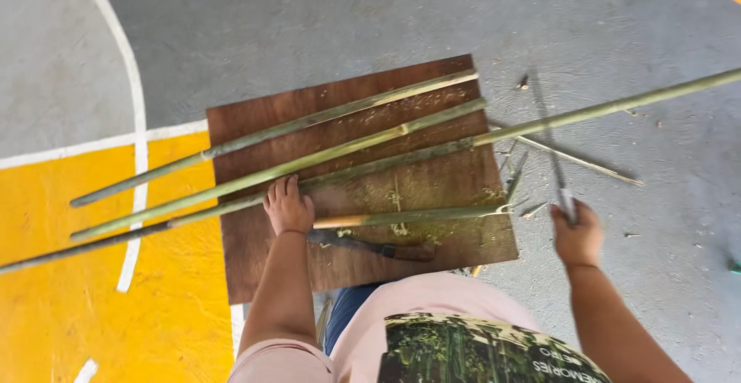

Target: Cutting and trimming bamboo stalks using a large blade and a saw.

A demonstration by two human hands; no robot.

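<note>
The left hand (288, 207) lies knuckles-up on a brown wooden board (463, 186) set on the painted floor (309, 20). Its grip is closed on the near end of a short green bamboo piece (409, 215), pinning it flat against the board. That piece runs off to the right, and its far tip, at the board's right edge, looks frayed or split.

The right hand (577, 236) is raised to the right of the board, its grip closed around the handle of a long blade (549, 147) that points away from the person and is blurred.

Three long bamboo poles (309, 163) lie slantwise across the board's far half, well clear of the short piece. A dark knife (370, 245) rests on the board just near of the left hand. Thin slivers (571, 159) and shavings are scattered on the floor to the right.

To work the short piece well, my judgement is that the pinning hand should stay at the end farthest from the blade, with fingers tucked behind the line of the cut. The blade should meet the frayed tip square and along the grain. The loose knife beside the wrist is worth minding.
</note>
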